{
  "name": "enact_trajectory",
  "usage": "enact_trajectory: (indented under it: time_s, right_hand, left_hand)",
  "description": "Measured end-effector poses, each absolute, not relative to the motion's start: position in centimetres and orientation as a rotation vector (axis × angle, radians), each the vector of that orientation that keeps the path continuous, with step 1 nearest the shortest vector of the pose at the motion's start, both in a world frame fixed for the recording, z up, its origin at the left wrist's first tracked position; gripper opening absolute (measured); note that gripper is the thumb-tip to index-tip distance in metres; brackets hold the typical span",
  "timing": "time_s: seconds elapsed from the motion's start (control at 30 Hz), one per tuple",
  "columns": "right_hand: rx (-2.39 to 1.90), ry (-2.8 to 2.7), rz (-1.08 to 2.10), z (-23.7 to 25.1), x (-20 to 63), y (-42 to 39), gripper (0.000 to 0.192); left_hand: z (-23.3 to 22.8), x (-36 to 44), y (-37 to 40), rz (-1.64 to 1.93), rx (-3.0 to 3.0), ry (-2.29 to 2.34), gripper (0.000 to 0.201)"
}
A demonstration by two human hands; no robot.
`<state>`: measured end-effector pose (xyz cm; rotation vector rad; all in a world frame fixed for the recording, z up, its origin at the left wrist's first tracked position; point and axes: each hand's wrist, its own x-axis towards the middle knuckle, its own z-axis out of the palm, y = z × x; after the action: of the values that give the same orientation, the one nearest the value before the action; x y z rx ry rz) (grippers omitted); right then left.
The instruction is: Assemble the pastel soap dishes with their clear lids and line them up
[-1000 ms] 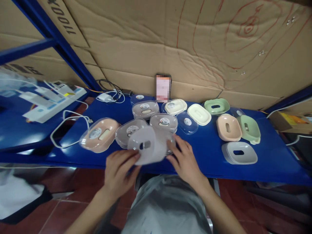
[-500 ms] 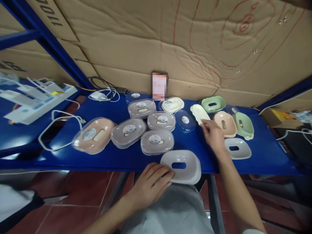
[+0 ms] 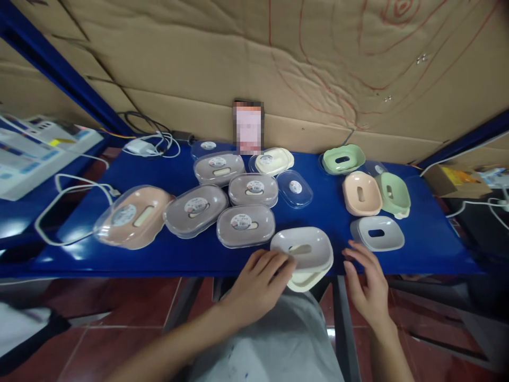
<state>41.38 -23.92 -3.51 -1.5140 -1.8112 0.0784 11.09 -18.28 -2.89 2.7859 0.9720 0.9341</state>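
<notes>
At the front edge of the table is a light grey soap dish [image 3: 298, 241] with a slot in its bottom. A cream tray [image 3: 306, 281] shows beneath it, and its pale surface fills the slot. My left hand [image 3: 264, 281] holds the grey dish by its near left rim; the thumb is hidden. To the right, my right hand [image 3: 368, 289] is open and empty, fingers apart, just in front of another light grey dish [image 3: 392, 241]. Behind that dish stand a peach dish [image 3: 368, 204] and a green dish [image 3: 401, 191].
Several lidded grey boxes [image 3: 246, 233] and a lidded peach box [image 3: 135, 217] stand on the left. A clear lid [image 3: 295, 188] lies mid-table, a cream piece [image 3: 274, 161] behind it. Another green dish [image 3: 344, 159] and a phone [image 3: 248, 127] are at the back. A white cable [image 3: 59, 241] loops at left.
The cream tray has come from the back right to under the grey dish. My right hand has drawn back toward me and let go of it. My left hand stays on the dish.
</notes>
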Motion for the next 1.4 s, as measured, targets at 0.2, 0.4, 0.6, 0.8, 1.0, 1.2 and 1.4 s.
enact_trajectory:
  time_s: [0.2, 0.4, 0.6, 0.8, 1.0, 1.2, 1.4]
  right_hand:
    - [-1.418, -2.156, 0.047, -4.5, 39.5, -22.3, 0.054]
    - [-1.469, -2.160, 0.046, -5.0, 39.7, -21.8, 0.054]
    - [-1.450, -2.205, 0.007, -4.1, 40.3, -21.9, 0.050]
    - [-1.381, -2.234, -0.028, -2.8, 40.0, -20.4, 0.032]
    - [-1.248, -2.264, 0.009, -2.3, 39.6, -18.6, 0.024]
    - [-1.107, -2.314, 0.029, -2.3, 39.4, -18.7, 0.026]
    - [-1.106, -2.344, -0.055, -2.9, 39.7, -19.5, 0.023]
  left_hand:
    - [-2.8, 14.7, -18.5, 0.901, 2.852, 1.091, 0.032]
    - [-3.3, 14.5, -18.5, 0.842, 2.812, 0.998, 0.073]
    - [-3.1, 13.9, -17.0, 0.744, 2.890, 0.968, 0.036]
    - [-2.6, 13.7, -16.5, 0.811, 2.919, 0.956, 0.027]
    - [-3.2, 13.3, -16.9, 0.894, 2.868, 1.055, 0.038]
    - [-4.0, 12.3, -16.5, 0.920, 2.837, 1.009, 0.031]
    - [-4.0, 12.0, -16.3, 0.930, 2.850, 0.923, 0.022]
